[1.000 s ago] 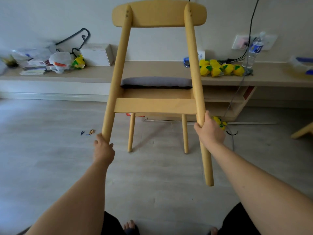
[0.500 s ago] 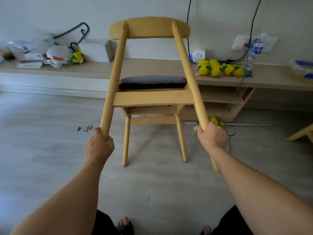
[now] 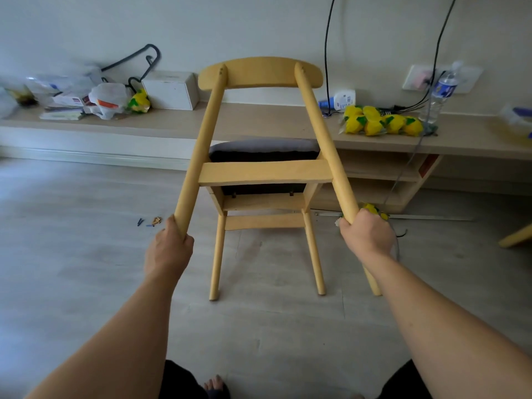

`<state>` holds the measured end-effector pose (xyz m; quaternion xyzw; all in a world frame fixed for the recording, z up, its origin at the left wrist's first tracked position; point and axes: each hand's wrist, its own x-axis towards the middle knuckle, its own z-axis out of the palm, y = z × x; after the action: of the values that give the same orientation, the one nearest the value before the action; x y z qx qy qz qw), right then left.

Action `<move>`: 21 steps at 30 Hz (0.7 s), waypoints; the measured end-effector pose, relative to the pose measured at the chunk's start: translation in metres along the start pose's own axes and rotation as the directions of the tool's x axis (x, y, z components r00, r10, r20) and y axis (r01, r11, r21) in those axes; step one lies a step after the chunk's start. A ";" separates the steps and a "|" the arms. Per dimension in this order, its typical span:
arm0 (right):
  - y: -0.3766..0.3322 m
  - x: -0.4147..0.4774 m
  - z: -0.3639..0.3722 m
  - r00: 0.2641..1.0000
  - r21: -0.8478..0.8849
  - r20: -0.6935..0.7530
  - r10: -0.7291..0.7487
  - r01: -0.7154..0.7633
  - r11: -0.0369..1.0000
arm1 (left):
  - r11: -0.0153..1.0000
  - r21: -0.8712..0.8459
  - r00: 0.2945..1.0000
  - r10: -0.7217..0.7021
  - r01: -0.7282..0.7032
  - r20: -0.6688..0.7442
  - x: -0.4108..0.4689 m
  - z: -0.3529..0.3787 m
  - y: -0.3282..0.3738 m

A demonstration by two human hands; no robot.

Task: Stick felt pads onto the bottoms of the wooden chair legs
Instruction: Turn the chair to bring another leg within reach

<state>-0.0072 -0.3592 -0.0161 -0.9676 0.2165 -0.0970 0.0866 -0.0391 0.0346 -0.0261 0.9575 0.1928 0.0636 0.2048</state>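
While clutching rear legs (image 3: 201, 145) with left hand (image 3: 168, 249) and right hand (image 3: 367, 237), fingers (image 3: 187, 241) curled round, drops chair (image 3: 260, 72) lower onto front legs (image 3: 216, 263), freeing rear bottoms.

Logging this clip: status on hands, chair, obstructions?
Left hand, right hand each grip a rear leg. Chair tipped forward on front legs; no pads visible. Floor scraps apart from chair.

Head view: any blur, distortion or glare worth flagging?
Head view: wide-angle bending curves the long shelf; the bags at the left edge and the bottle at right are smeared; the chair, left hand and right hand read fairly sharp; light is soft and flat, no glare.
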 end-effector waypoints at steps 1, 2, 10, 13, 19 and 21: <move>0.000 0.002 0.000 1.000 0.007 0.012 0.003 -0.003 1.000 | 1.000 0.007 1.000 0.006 -0.006 0.002 0.002 -0.001 -0.001; -0.001 0.003 0.000 1.000 0.011 0.028 0.003 -0.003 1.000 | 1.000 0.016 1.000 0.005 -0.006 0.004 0.004 -0.002 -0.001; -0.007 0.018 0.002 0.994 -0.012 0.109 -0.007 0.009 1.000 | 0.999 0.038 1.000 -0.001 0.000 0.028 0.014 -0.005 0.001; -0.008 0.023 0.003 0.994 -0.014 0.113 0.001 0.000 1.000 | 0.998 0.059 0.999 -0.012 0.009 0.051 0.017 -0.007 0.006; -0.011 0.032 0.008 0.993 -0.050 0.117 0.011 -0.006 0.999 | 0.993 0.113 0.996 -0.025 0.015 0.086 0.017 -0.009 0.020; -0.013 0.031 0.005 0.995 -0.049 0.104 0.000 0.005 0.999 | 0.993 0.116 0.997 -0.022 0.012 0.079 0.015 -0.011 0.021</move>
<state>0.0270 -0.3607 -0.0136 -0.9734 0.2129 -0.0413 0.0736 -0.0207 0.0266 -0.0062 0.9679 0.1960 0.0120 0.1572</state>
